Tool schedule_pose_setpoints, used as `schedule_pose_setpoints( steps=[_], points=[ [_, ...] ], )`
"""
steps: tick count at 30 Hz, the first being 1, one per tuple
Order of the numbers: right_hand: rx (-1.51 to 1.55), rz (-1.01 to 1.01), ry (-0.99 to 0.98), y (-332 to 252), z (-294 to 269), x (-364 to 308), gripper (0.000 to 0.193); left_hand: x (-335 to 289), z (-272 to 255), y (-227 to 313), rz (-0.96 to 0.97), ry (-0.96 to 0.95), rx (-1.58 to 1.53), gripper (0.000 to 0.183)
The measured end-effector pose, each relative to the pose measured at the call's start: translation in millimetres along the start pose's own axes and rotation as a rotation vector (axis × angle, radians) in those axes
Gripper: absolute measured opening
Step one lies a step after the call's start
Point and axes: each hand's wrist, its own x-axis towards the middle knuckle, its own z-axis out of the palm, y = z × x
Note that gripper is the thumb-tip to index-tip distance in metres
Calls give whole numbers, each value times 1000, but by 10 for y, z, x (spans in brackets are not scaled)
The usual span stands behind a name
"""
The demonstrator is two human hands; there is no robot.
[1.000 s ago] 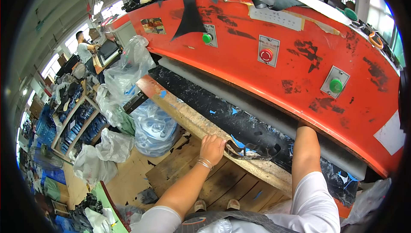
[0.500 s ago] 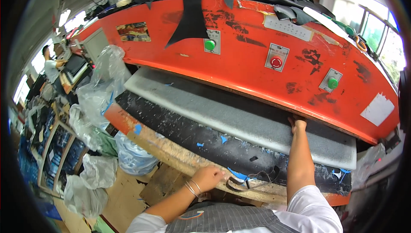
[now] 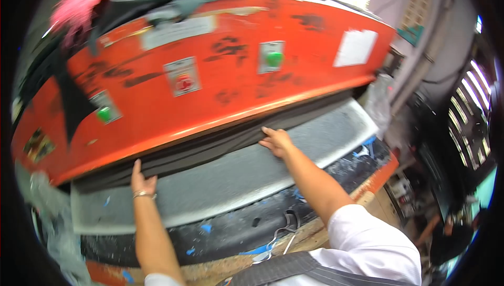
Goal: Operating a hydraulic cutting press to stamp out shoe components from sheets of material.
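Observation:
A dark, soft sheet lies with long creases across the pale grey pad of a large red press, its far part hidden under the red front panel. At the left, my left hand reaches to the sheet's near edge, index finger stretched out and thumb apart. Farther right, my right hand rests at the same edge with its fingers spread over the sheet. The grey pad shows its worn, whitish rim in front of both hands.
Green buttons and a red button sit on the panel. A black ledge with blue scraps and a looped strip runs before the pad. Clear plastic bags hang at left. A person is at far right.
My view has swung to the right. My left hand has left the front ledge and come up to the sheet. My right hand has come out from under the panel; the dark sheet now shows.

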Motion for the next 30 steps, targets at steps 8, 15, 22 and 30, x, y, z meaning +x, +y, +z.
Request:
schedule_pose_setpoints(
  steps=[8,15,22,30],
  points=[
    [518,-133,246,-639,-974,1181,63,401,468,-272,-83,198,-8,48],
    [93,-48,222,-608,-798,778,38,14,239,-133,84,289,145,40],
    [17,-203,180,-589,-1637,342,27,-677,214,-582,58,238,277,35],
    [-100,-138,158,-236,-1613,-1006,27,-1181,-381,-19,10,365,633,29]
  ],
)
